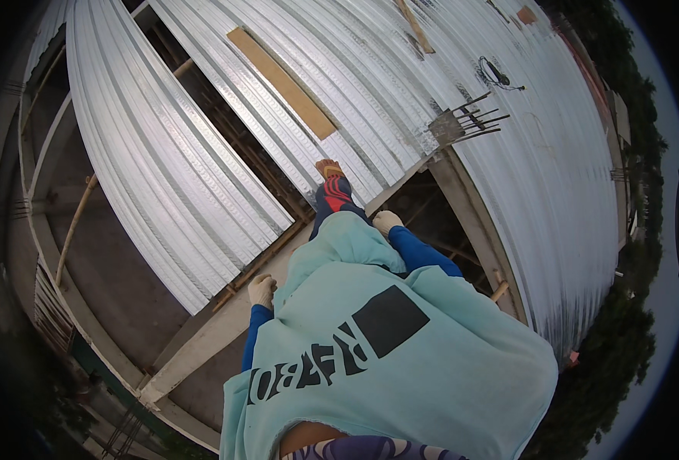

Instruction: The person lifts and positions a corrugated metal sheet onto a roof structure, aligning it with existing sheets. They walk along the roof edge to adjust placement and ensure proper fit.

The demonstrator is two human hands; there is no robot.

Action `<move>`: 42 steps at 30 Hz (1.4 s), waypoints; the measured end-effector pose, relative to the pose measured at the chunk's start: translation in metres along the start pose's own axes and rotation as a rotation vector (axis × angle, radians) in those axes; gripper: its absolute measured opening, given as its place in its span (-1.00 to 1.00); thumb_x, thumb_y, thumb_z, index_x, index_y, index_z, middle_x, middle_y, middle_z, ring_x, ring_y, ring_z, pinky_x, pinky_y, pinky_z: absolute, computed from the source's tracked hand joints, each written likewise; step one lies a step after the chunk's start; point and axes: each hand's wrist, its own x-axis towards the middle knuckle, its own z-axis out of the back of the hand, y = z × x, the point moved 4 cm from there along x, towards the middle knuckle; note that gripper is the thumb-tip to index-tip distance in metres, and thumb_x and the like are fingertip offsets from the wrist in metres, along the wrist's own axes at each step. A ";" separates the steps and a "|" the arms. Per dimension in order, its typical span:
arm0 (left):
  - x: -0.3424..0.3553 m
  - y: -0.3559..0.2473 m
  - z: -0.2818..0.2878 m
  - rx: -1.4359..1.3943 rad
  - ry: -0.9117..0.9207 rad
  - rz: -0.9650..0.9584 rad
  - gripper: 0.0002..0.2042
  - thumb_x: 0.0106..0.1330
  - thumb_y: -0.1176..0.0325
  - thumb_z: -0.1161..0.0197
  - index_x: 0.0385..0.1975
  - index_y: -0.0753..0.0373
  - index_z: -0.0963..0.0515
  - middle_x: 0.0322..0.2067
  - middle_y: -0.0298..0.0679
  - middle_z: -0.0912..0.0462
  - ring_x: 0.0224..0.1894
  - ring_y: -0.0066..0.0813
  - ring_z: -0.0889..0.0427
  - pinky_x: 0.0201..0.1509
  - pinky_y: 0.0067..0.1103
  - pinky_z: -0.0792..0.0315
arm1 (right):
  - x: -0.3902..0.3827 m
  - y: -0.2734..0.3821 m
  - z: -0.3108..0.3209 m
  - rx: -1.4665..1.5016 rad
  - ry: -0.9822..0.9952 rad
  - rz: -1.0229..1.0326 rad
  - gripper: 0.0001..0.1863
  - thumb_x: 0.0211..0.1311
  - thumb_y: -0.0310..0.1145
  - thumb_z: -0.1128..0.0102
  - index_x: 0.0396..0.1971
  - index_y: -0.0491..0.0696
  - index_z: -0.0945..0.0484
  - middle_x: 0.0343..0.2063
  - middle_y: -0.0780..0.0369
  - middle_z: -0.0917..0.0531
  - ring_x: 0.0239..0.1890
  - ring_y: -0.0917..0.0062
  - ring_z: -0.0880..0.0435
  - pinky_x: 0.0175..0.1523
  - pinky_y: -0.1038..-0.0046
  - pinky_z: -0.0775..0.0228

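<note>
My left hand (263, 291), in a pale work glove, hangs beside my left hip above the concrete beam (221, 316). Its fingers are curled closed and nothing shows in them. My right hand (387, 222), gloved the same way, is by my right thigh near an opening. Its fingers also look curled in, with nothing visible in them. Ahead of me one foot (328, 168) in a strapped sandal rests on ribbed metal sheeting (362, 180). Neither hand touches the sheets.
A long tan board (282, 83) lies on the sheeting ahead. Gaps between the sheets (171, 153) open onto bamboo poles and a deep drop. A concrete column stub (447, 129) with protruding rebar stands at the right. Beyond it lies a coiled black cable (495, 74).
</note>
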 end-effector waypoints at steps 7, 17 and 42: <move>0.010 0.000 -0.006 0.009 0.018 -0.038 -0.68 0.16 0.47 -0.36 -0.08 0.42 -0.75 -0.33 -0.11 -0.80 -0.36 -0.39 -0.76 -0.23 -0.53 -0.63 | 0.015 0.006 0.006 0.042 -0.071 0.039 -0.61 0.23 -0.26 -0.05 -0.17 -0.14 -0.79 -0.11 -0.08 -0.76 -0.01 -0.01 -0.74 0.18 0.09 -0.55; 0.013 0.022 -0.006 0.115 0.026 -0.109 -0.64 0.15 0.37 -0.37 -0.08 0.42 -0.76 -0.21 -0.05 -0.84 -0.19 -0.31 -0.81 -0.04 -0.48 -0.65 | 0.044 0.031 0.009 0.069 -0.079 0.129 -0.60 0.26 -0.21 -0.05 -0.22 -0.17 -0.77 -0.12 -0.14 -0.74 0.00 -0.07 -0.72 0.17 -0.01 -0.51; 0.040 0.041 -0.012 0.053 0.102 -0.119 -0.69 0.17 0.39 -0.39 -0.12 0.39 -0.78 -0.19 -0.10 -0.84 -0.14 -0.29 -0.79 0.04 -0.48 -0.61 | 0.048 -0.005 -0.023 -0.042 -0.042 0.089 -0.56 0.30 -0.13 -0.07 -0.19 -0.16 -0.79 -0.10 -0.08 -0.76 0.01 -0.01 -0.74 0.15 0.06 -0.56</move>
